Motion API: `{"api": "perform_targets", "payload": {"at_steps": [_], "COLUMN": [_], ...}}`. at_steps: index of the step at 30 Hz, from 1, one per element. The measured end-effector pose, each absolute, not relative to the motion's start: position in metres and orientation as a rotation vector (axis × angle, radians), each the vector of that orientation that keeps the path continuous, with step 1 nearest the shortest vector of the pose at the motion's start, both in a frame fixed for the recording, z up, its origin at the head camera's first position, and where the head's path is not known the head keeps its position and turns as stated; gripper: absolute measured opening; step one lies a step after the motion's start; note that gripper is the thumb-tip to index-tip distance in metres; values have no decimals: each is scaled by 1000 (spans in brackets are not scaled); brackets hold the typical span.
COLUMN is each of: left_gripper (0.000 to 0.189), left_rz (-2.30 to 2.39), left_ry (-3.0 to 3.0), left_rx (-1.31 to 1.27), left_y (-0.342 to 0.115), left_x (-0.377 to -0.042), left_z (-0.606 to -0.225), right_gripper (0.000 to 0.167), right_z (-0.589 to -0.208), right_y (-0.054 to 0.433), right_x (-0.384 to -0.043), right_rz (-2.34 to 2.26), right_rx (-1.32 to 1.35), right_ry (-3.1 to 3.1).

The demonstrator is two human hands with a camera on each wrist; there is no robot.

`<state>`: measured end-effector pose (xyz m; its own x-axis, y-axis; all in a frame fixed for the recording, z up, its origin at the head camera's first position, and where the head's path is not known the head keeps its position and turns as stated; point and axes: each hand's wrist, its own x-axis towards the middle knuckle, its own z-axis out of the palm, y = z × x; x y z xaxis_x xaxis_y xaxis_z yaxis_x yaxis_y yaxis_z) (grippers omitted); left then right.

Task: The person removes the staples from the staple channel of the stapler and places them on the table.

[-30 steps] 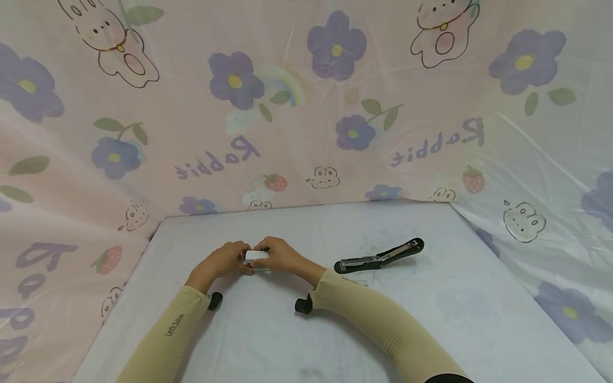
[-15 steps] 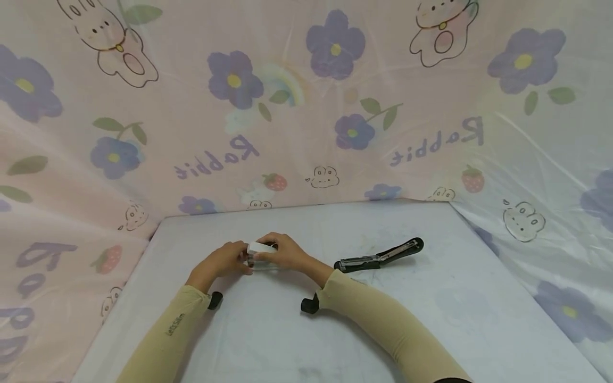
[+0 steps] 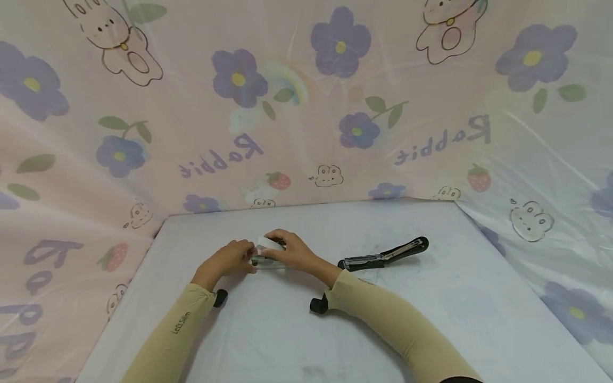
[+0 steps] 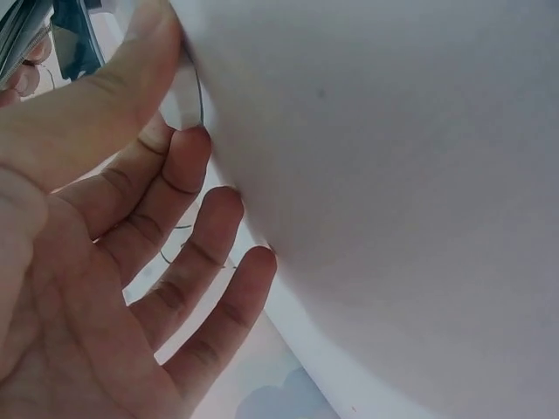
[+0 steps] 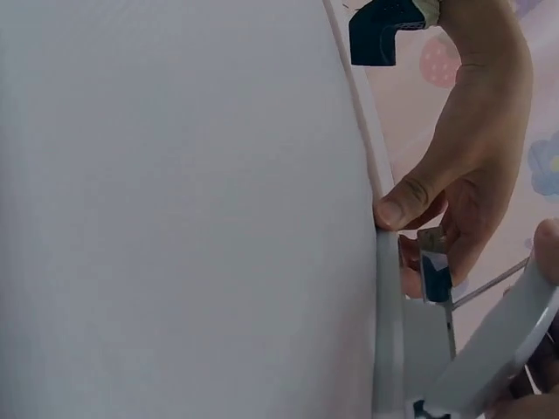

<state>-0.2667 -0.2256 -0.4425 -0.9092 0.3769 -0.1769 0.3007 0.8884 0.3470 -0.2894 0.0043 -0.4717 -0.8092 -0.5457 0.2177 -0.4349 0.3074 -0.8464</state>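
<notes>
Half hidden behind fingers: a white stapler [image 3: 271,243], on the tabletop [image 3: 287,340], left of centre in the head view. Pinched at one end of its base [image 5: 390,340] by the left hand [image 3: 230,259], between thumb and fingers; gripped at the raised upper arm [image 5: 496,346] by the right hand [image 3: 293,250], largely cut off at the edge of the right wrist view. Smooth, slightly glossy, tilted open, with a metal rail [image 5: 435,272] between, too obscured to follow along its length. Well apart, to the right, an opened black stapler [image 3: 381,259].
</notes>
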Motion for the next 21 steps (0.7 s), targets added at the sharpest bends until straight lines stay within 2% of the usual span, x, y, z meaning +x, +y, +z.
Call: {"api": "perform_targets", "payload": {"at_steps": [12,21], "left_gripper": [36,37], "left_rz": [426,449], "left_ry": [2831,2834], "left_rx": [524,514], "left_y": [-226,-224], "left_x": [-268,-264], "left_z": [-443,-440], "right_gripper": [39,41], "right_z": [-460,-458], "right_y": [25,40], "right_x": [-288,-289], "right_rz": [-1558,-1547], "right_rx": [-1088,-1100], "right_ry": [2499,2532]}}
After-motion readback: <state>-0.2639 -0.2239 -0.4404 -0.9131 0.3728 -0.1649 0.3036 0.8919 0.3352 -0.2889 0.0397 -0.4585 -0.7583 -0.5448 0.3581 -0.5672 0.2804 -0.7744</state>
